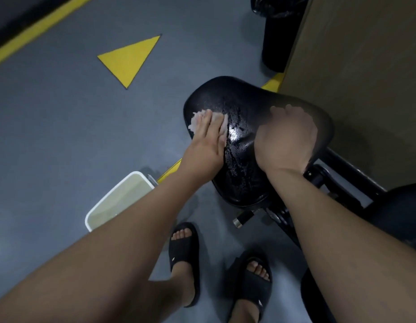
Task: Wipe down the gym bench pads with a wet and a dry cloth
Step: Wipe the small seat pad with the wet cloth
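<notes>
On seat pad [244,180], L hand [205,145] flat on cloth [194,121], R hand [286,138] curled

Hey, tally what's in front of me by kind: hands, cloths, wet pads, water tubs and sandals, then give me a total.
Hands: 2, left hand and right hand
Cloths in plain view: 1, pale cloth
Wet pads: 1, seat pad
Water tubs: 1, white tub
Sandals: 2, left sandal and right sandal
Total: 7
</notes>
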Motion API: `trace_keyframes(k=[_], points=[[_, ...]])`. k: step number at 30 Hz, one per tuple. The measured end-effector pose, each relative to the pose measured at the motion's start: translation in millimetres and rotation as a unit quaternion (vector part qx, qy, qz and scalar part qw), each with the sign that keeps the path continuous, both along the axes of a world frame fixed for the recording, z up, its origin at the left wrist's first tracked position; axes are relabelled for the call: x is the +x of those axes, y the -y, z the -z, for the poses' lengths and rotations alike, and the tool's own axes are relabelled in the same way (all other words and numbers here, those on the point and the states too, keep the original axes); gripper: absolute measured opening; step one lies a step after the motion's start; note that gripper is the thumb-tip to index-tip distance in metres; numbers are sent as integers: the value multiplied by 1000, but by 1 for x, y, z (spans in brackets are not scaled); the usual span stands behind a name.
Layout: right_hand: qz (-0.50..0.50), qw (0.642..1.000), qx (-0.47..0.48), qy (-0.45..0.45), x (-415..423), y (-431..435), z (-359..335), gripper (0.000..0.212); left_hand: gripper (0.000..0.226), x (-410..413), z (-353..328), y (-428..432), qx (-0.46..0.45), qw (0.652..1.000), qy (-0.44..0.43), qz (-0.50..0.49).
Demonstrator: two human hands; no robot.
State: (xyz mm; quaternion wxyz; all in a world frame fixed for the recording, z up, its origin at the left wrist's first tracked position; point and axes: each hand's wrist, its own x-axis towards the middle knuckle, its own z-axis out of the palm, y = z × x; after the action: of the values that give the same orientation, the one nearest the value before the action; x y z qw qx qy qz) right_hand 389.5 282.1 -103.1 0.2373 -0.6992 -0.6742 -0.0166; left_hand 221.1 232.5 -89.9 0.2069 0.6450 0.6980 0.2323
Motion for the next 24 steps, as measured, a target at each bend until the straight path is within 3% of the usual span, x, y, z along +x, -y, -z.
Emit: trace_keyframes(k=[10, 13, 18, 21, 24], points=[[0, 1000, 16, -2, 0, 0, 2, 44, 53, -50, -7, -68, -61, 987, -90, 116], [-3, 1000, 13, 0, 0, 0, 0, 45, 54, -28, -11, -49, -39, 991, -82, 94], [-2, 1000, 14, 0, 1, 0, 0, 45, 56, -29, -12, -21, -34, 973, -137, 184], [-4, 1000, 9, -4, 2, 1, 0, 46, 55, -26, -16, -70, -68, 969, -188, 146], [-9, 1000, 7, -8, 0, 1, -1, 46, 54, -13, -19, -70, -53, 978, -180, 97]])
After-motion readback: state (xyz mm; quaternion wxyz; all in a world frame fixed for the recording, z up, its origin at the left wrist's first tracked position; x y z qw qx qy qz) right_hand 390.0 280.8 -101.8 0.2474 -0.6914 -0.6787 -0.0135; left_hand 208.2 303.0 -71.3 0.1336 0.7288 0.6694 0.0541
